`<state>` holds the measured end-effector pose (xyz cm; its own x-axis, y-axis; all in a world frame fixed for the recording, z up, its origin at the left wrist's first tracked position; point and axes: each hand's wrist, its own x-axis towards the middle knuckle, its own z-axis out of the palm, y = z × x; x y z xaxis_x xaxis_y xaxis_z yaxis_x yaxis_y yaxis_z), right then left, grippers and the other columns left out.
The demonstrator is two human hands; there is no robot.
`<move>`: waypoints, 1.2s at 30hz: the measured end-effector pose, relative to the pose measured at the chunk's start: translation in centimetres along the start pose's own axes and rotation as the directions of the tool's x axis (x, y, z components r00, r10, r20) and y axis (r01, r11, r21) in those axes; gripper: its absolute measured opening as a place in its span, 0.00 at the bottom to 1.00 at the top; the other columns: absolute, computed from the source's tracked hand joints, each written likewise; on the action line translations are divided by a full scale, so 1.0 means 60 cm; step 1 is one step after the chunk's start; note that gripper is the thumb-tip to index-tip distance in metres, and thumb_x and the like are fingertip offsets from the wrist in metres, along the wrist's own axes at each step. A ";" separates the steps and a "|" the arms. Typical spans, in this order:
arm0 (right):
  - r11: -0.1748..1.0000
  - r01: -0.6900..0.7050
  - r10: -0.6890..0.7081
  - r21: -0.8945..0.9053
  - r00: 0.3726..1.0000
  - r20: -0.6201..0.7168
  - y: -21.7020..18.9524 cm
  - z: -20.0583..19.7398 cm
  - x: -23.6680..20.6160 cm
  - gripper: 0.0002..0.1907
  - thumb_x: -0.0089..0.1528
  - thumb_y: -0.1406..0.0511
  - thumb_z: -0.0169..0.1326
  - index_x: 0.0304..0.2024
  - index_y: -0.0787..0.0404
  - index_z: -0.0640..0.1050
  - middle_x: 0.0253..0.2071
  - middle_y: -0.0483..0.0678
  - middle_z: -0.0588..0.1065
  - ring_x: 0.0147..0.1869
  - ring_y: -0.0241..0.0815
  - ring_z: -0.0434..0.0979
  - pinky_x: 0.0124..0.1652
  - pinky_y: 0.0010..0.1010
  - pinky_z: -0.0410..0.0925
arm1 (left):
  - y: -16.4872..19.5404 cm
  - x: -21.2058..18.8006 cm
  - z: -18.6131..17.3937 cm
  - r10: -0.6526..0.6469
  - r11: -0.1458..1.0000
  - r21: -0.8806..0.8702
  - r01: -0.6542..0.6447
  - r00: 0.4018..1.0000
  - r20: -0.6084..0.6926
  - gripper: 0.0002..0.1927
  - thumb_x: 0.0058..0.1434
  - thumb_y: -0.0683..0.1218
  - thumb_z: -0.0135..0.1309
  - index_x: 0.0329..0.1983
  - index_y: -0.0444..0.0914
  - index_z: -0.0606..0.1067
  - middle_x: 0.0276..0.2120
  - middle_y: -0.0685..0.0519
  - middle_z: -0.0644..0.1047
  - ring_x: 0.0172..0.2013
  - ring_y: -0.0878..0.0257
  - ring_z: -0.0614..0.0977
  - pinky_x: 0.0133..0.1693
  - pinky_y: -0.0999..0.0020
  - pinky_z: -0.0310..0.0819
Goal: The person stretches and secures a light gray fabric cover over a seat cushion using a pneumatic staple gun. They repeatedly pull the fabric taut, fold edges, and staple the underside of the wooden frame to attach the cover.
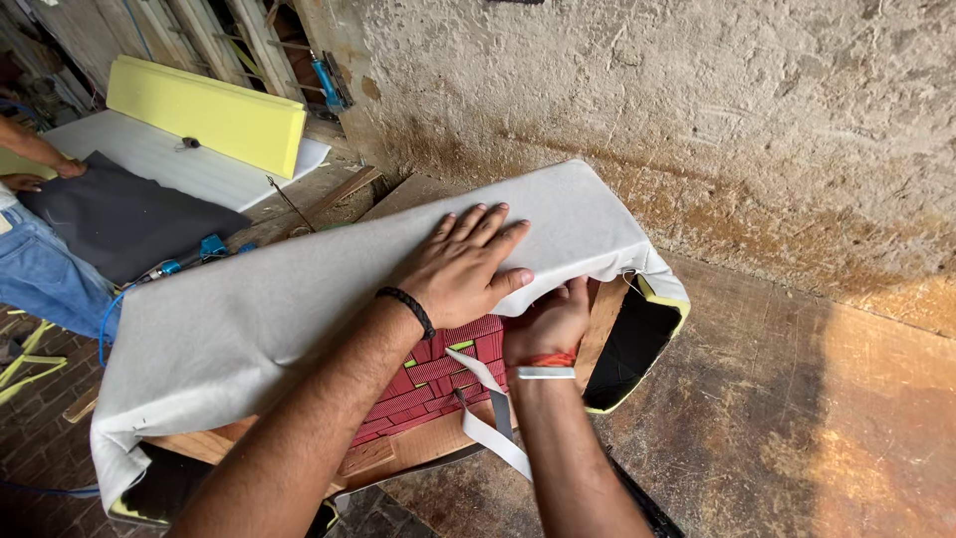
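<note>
White fabric [289,299] is lying stretched over a long upholstered panel [418,438] that is resting on the wooden bench [797,418], close to its far edge by the rough plaster wall [697,110]. The left hand [460,267] is pressing flat on the fabric, fingers spread and holding nothing, a black band circling its wrist. The right hand [550,321] is reaching under the fabric's near edge with fingers curled around it, apparently gripping the cloth, though the fingertips are hidden beneath it, so how tightly it is closing cannot be told. An orange thread and a white band are sitting on that wrist.

Just under both hands, red webbing [438,384] is showing across the panel's wooden frame, and a white strap [488,418] is trailing from it toward the bench's near edge. At the panel's right end, black lining [632,344] with a yellow foam rim is sticking out from under the fabric.

Farther off, toward the far left corner, a yellow foam slab [209,115] is leaning over a white sheet [149,159], a dark grey fabric piece [129,224] is lying beside it, and a blue tool [204,249] with a hose is resting nearby. Another person in jeans [40,269] is standing at the left edge.
</note>
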<state>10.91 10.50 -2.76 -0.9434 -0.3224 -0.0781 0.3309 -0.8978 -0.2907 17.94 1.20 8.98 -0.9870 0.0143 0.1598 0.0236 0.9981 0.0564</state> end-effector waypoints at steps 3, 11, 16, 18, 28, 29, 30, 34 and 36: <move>0.976 0.197 -0.207 -0.096 0.971 -0.117 0.023 0.027 0.004 0.26 0.68 0.56 0.37 0.62 0.63 0.71 0.59 0.53 0.76 0.63 0.52 0.76 0.60 0.45 0.70 | -0.008 -0.004 0.022 0.017 0.999 0.028 -0.016 0.999 -0.041 0.38 0.67 0.68 0.38 0.75 0.45 0.56 0.75 0.43 0.51 0.74 0.45 0.49 0.70 0.42 0.35; 0.975 0.041 -0.084 -0.216 0.978 -0.190 -0.007 0.021 -0.061 0.34 0.75 0.47 0.37 0.64 0.71 0.69 0.48 0.55 0.69 0.49 0.55 0.73 0.47 0.49 0.62 | -0.018 -0.004 0.026 0.069 0.997 0.046 -0.065 0.993 -0.091 0.38 0.69 0.68 0.36 0.75 0.42 0.56 0.74 0.38 0.53 0.73 0.40 0.52 0.69 0.38 0.38; 0.943 0.333 -0.334 -0.023 0.942 -0.025 -0.030 0.027 -0.074 0.26 0.66 0.61 0.38 0.69 0.46 0.61 0.60 0.46 0.75 0.58 0.44 0.81 0.56 0.41 0.73 | -0.009 -0.002 0.033 0.091 0.995 0.050 -0.085 0.988 -0.127 0.38 0.68 0.67 0.38 0.74 0.41 0.58 0.73 0.37 0.55 0.72 0.37 0.53 0.67 0.35 0.39; 0.891 0.439 -0.446 -0.112 0.894 -0.044 -0.030 0.026 -0.060 0.25 0.72 0.59 0.36 0.72 0.53 0.61 0.62 0.50 0.75 0.58 0.44 0.81 0.56 0.39 0.73 | -0.001 -0.005 0.034 0.107 0.994 0.049 -0.100 0.982 -0.156 0.37 0.68 0.67 0.38 0.73 0.41 0.59 0.72 0.36 0.56 0.72 0.36 0.54 0.67 0.34 0.39; 0.763 0.478 -0.575 -0.434 0.810 -0.119 -0.025 0.004 -0.013 0.25 0.75 0.58 0.30 0.65 0.69 0.66 0.50 0.55 0.78 0.48 0.44 0.82 0.47 0.31 0.78 | -0.030 0.057 -0.106 -0.032 0.973 -0.220 0.076 0.980 0.198 0.34 0.65 0.69 0.38 0.69 0.51 0.67 0.67 0.48 0.69 0.65 0.52 0.72 0.66 0.50 0.63; 0.738 0.488 -0.598 -0.466 0.794 -0.115 -0.025 0.003 -0.016 0.24 0.75 0.58 0.31 0.66 0.66 0.65 0.50 0.55 0.77 0.48 0.43 0.82 0.47 0.31 0.78 | -0.056 0.090 -0.119 -0.138 0.924 -0.325 0.200 0.969 0.203 0.32 0.65 0.67 0.35 0.68 0.53 0.70 0.63 0.51 0.76 0.61 0.54 0.80 0.64 0.53 0.71; 0.712 0.496 -0.617 -0.497 0.779 -0.107 -0.026 0.001 -0.019 0.24 0.74 0.58 0.31 0.67 0.64 0.63 0.49 0.54 0.77 0.48 0.42 0.81 0.46 0.30 0.77 | -0.078 0.127 -0.124 -0.070 0.906 -0.387 0.175 0.961 0.269 0.33 0.67 0.68 0.34 0.69 0.51 0.69 0.66 0.50 0.72 0.65 0.54 0.72 0.66 0.52 0.63; 0.642 0.603 -0.681 -0.473 0.732 0.010 -0.024 -0.005 -0.013 0.22 0.73 0.60 0.33 0.66 0.62 0.62 0.50 0.53 0.76 0.48 0.41 0.80 0.47 0.30 0.75 | -0.105 0.239 -0.026 -0.133 0.801 -0.398 0.447 0.781 0.610 0.35 0.70 0.69 0.32 0.71 0.47 0.69 0.69 0.46 0.69 0.68 0.51 0.71 0.66 0.47 0.60; 0.611 0.612 -0.714 -0.503 0.700 -0.015 -0.018 -0.010 -0.003 0.23 0.74 0.58 0.33 0.62 0.67 0.67 0.49 0.54 0.78 0.49 0.42 0.81 0.47 0.30 0.76 | -0.105 0.267 0.017 0.189 0.763 -0.637 0.112 0.903 0.386 0.34 0.69 0.66 0.35 0.74 0.47 0.61 0.73 0.50 0.64 0.72 0.55 0.64 0.70 0.52 0.52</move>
<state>10.70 11.72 -3.02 -0.8970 0.4198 0.1383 -0.3869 -0.5947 -0.7047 1.85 -4.79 10.20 -0.9481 0.2249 -0.2250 0.0086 0.7250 0.6887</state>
